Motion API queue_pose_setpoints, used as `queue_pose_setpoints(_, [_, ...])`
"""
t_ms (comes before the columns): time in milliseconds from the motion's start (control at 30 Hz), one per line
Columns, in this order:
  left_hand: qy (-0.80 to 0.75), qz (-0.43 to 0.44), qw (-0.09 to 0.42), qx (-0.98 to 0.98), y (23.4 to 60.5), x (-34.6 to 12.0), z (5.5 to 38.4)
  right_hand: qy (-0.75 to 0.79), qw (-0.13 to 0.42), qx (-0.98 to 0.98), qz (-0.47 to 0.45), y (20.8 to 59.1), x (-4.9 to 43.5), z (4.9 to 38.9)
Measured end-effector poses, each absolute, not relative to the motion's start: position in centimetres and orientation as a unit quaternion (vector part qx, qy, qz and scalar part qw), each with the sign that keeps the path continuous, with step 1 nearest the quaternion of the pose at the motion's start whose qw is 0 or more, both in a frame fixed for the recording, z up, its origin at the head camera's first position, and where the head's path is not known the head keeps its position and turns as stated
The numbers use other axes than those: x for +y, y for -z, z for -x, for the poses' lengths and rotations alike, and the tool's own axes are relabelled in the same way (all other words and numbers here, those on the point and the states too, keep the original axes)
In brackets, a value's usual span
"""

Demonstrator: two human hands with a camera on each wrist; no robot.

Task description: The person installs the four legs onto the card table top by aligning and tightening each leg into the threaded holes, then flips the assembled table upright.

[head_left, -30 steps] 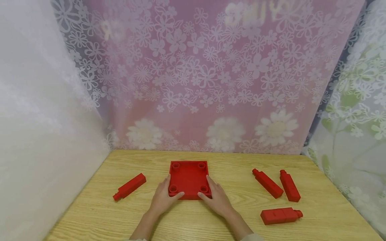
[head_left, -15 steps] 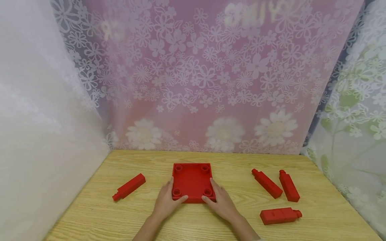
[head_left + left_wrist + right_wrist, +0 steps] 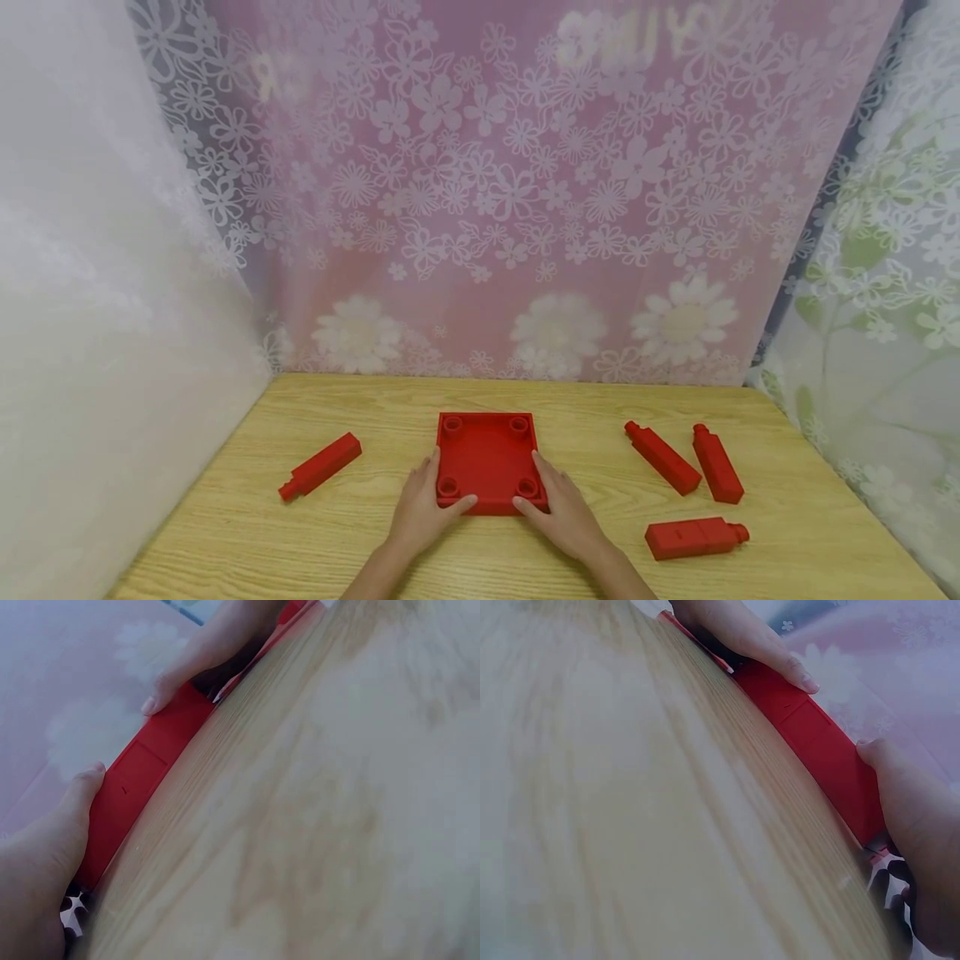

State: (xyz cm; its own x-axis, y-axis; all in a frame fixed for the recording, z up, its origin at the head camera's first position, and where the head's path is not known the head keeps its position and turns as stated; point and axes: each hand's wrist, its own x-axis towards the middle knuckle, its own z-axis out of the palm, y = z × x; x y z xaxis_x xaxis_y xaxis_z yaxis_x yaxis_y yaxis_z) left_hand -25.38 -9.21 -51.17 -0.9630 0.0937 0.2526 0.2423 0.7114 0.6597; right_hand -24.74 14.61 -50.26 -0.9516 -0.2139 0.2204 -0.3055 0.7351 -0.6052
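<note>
A shallow red square tray (image 3: pixel 489 458) lies on the table with a round socket in each corner, its hollow side up. My left hand (image 3: pixel 422 506) holds its left side, fingers along the edge and thumb at the front wall. On the opposite side my right hand (image 3: pixel 567 510) grips it the same way. Both wrist views show the tray's front wall (image 3: pixel 135 772) with a thumb near each end; the right wrist view has a faint rectangle on that wall (image 3: pixel 817 739). Most of the fingers are hidden behind the tray in the wrist views.
One red square-sided peg (image 3: pixel 322 467) with a narrow stepped end lies to the left. To the right lie three similar pieces: a slanted peg (image 3: pixel 663 457), a steeper peg (image 3: pixel 718 463) and a nearer peg (image 3: pixel 696 537). Flowered curtain (image 3: pixel 480 208) hangs behind the wooden table (image 3: pixel 585 408).
Both hands have slid the red tray a little to the right and toward the person, keeping their hold on its sides. The loose pegs stay where they were.
</note>
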Motion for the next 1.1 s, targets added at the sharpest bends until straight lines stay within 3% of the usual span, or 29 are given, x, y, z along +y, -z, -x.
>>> queue_pose_setpoints(367, [0.367,0.102,0.113,-0.918,51.3,-8.3,24.8,-0.331,0.063,-0.932,-0.131,50.0,15.5,24.0])
queue_pose_setpoints(1100, [0.377,0.105,0.083,-0.917,50.9,-6.8,24.0,-0.324,0.048,-0.938,-0.116,49.7,17.1,22.9])
